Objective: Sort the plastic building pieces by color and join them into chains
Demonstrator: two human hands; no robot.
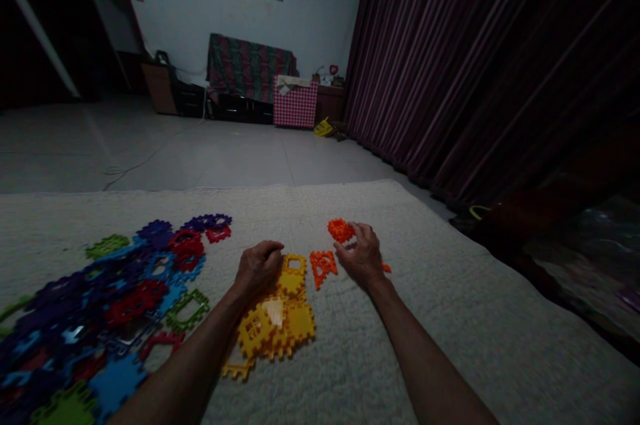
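Note:
My left hand [260, 265] rests with curled fingers at the far left edge of the yellow pile. What its fingers hold, if anything, is hidden. Beside and below it are several yellow toothed building pieces [300, 320], some with window-like cutouts. My right hand [363, 253] has thumb and index finger apart, with the fingertips at a cluster of orange toothed pieces [339, 230]; I see no firm grip. A triangular orange latticed piece [323, 266] lies between the hands. Another bit of orange [386, 268] shows to the right of my right wrist.
A large heap of blue, purple, red and green toothed pieces [125, 298] spreads to the left. Everything lies on a pale quilted cover [430, 318]. Past its far edge are tiled floor [250, 155], a cloth-draped cabinet [250, 65] and dark curtains [430, 45].

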